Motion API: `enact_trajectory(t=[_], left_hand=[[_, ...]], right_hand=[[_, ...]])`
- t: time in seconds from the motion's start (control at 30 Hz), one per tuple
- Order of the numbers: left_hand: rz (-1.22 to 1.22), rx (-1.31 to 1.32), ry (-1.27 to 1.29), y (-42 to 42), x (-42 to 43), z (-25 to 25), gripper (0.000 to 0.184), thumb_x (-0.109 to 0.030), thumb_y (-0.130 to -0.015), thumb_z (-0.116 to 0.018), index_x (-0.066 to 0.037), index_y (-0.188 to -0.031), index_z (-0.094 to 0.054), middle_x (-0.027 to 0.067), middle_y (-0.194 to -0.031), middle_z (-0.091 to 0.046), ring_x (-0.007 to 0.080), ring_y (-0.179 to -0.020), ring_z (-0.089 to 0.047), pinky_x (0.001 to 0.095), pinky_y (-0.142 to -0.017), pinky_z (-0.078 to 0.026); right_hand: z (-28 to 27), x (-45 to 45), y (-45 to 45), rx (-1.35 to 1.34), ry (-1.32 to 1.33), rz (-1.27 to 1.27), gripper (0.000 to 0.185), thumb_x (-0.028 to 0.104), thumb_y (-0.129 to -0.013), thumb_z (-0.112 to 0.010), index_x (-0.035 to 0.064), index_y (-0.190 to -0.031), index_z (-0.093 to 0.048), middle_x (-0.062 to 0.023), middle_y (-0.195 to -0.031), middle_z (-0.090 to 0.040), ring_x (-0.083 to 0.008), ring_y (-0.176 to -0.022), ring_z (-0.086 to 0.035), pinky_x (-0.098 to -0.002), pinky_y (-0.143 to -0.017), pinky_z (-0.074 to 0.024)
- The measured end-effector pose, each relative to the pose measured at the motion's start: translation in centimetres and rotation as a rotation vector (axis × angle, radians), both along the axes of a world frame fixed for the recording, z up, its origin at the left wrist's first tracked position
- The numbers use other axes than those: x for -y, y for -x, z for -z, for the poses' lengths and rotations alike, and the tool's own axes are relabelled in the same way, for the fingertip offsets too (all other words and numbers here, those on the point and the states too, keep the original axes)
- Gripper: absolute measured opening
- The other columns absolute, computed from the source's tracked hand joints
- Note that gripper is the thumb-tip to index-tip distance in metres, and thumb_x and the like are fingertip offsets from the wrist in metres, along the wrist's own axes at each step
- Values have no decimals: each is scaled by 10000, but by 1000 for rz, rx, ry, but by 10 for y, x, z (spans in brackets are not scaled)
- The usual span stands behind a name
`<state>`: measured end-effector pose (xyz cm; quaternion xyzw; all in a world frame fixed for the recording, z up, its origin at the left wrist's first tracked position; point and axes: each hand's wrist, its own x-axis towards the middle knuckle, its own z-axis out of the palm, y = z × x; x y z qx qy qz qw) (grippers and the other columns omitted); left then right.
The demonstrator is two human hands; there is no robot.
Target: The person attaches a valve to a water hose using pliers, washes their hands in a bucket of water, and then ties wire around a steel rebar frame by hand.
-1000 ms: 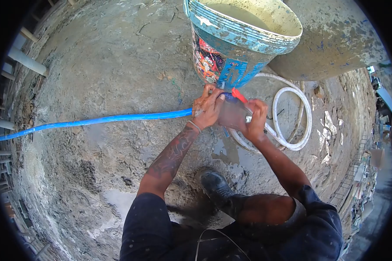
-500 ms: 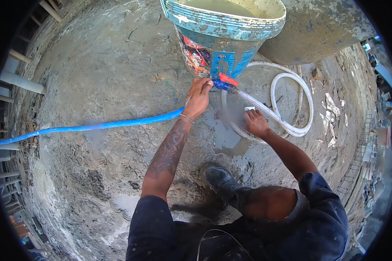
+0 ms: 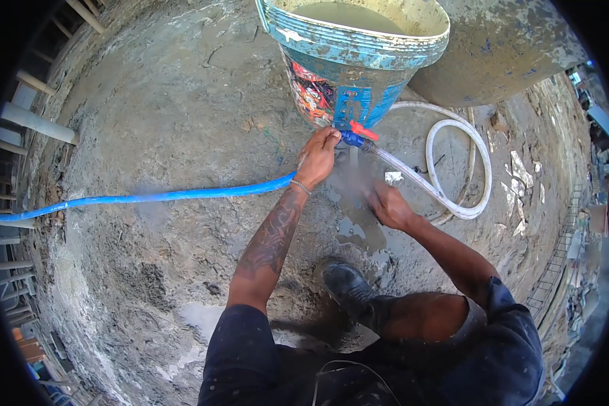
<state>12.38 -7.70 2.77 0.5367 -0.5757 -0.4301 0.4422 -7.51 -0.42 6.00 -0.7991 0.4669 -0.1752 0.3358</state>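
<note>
My left hand [image 3: 317,157] is wrapped around the end of a blue hose [image 3: 203,193], right beside a blue valve [image 3: 351,138] with a red lever [image 3: 363,130]. A whitish clear hose [image 3: 399,166] leads from the valve's other side and loops on the ground to the right. Below the valve, my right hand [image 3: 391,205] has its fingers curled together; a blurred patch covers the fingertips, so what they hold, if anything, is unclear. A dirty turquoise bucket [image 3: 379,64] with greyish liquid inside stands just beyond the valve.
A large mud-smeared rounded container [image 3: 497,51] is next to the bucket. The ground [image 3: 149,135] is wet and uneven. My boot [image 3: 345,281] is planted below the hands. Pipes [image 3: 40,122] stick out along the left edge, and a wire mesh strip [image 3: 555,254] lies at right.
My right hand has moved slightly down and left, away from the clear hose. The hose's curve left of that hand no longer shows clearly. My left hand keeps its hold beside the valve.
</note>
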Motion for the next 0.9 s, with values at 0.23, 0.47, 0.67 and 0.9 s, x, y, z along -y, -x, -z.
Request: enact_trajectory(t=[0.23,0.47,0.67,0.9], left_hand=[[10,14,-18,0,1,0,292,-285,-858,-430,-23,-925,-541,147,-961,-554,312,-908,-526,374,-786,-394],[22,30,-49,1,0,-5,257,-220,-870,-432,17,-904,-526,117,-825,-551,213,-787,-513,310,-749,-389],[-23,-42,-24,3,3,3,263,-231,-876,-434,14,-896,-526,102,-802,-546,186,-756,-489,307,-731,-386],[32,-11,-104,1,5,5,307,-310,-853,-439,-34,-921,-556,146,-910,-580,304,-867,-546,362,-761,-403]], right_hand=[[0,0,-1,18,-24,48,176,165,-875,-450,5,-844,-383,-209,-716,-476,-406,-723,-490,-458,-628,-367],[-5,3,1,-59,0,20,182,172,-878,-439,2,-846,-382,-212,-700,-482,-406,-717,-499,-456,-620,-371],[8,6,4,46,-157,32,172,157,-882,-416,-5,-831,-386,-220,-739,-464,-399,-655,-515,-440,-606,-392],[10,3,-1,192,-296,96,166,146,-882,-410,-15,-845,-393,-215,-776,-443,-391,-678,-516,-435,-618,-402]])
